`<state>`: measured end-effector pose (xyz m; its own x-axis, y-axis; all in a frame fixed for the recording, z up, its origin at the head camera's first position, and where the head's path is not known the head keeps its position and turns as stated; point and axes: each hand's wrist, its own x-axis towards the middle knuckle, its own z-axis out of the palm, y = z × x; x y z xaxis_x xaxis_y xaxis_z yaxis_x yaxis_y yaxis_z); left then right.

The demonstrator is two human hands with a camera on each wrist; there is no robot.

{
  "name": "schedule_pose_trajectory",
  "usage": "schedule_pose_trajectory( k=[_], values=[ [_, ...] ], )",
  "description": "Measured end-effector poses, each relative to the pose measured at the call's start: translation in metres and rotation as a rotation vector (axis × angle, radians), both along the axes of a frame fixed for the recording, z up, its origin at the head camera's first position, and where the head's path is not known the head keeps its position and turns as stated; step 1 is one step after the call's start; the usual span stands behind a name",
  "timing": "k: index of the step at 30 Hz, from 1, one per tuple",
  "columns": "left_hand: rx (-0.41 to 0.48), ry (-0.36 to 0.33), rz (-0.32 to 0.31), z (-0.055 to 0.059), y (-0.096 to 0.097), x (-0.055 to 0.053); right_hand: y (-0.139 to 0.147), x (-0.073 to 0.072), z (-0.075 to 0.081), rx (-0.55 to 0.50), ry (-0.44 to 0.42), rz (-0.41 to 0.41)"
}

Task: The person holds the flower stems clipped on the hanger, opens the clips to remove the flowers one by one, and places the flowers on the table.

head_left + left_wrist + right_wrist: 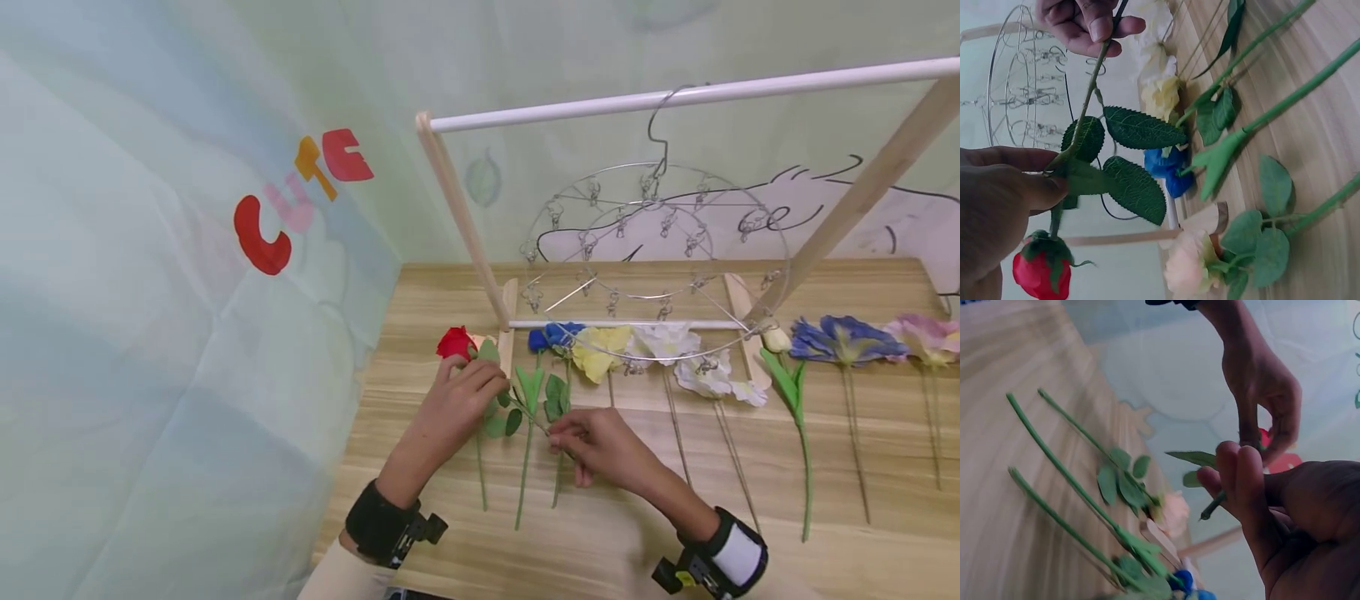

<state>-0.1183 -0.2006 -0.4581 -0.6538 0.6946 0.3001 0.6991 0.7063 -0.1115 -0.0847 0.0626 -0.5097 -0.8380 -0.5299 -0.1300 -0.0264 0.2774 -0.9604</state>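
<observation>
An artificial red rose (455,342) with a green leafy stem is held above the table between both hands. My left hand (467,392) pinches the stem just below the bloom, thumb against fingers, as the left wrist view shows. Lower down, my right hand (600,446) pinches the same stem near its cut end, which pokes out past the fingers in the right wrist view. Dark green leaves (1141,128) spread from the stem between the hands. Under the rose, a pale pink rose (1189,262) lies on the table beside blue flowers (1169,169).
A wire hanger with clips (660,250) hangs from a white rod (675,98) on a wooden frame (465,221). Across the wooden table (420,300) lie a yellow flower (602,350), white flowers (705,372), a white tulip (777,340), a blue-purple flower (846,340) and a pink one (926,337).
</observation>
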Motion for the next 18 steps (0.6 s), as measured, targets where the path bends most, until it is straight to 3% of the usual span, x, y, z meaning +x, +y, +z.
schedule_pose_trajectory(
  k=[5,8,13,16,18],
  values=[
    [0.045,0.018,0.033,-0.005,-0.008,0.004,-0.017,0.0,-0.005,-0.049,-0.04,-0.031],
    [0.139,0.018,0.055,-0.008,-0.012,0.01,-0.025,-0.002,-0.007,-0.072,-0.053,-0.035],
    [0.478,-0.029,0.126,-0.013,-0.014,0.02,-0.036,-0.002,-0.01,-0.106,-0.085,-0.036],
    [0.676,-0.047,0.201,-0.015,-0.013,0.026,-0.042,-0.002,-0.011,-0.132,-0.119,-0.028],
    [0.763,-0.058,0.261,-0.016,-0.011,0.03,-0.045,-0.002,-0.011,-0.146,-0.133,-0.021]
  ],
)
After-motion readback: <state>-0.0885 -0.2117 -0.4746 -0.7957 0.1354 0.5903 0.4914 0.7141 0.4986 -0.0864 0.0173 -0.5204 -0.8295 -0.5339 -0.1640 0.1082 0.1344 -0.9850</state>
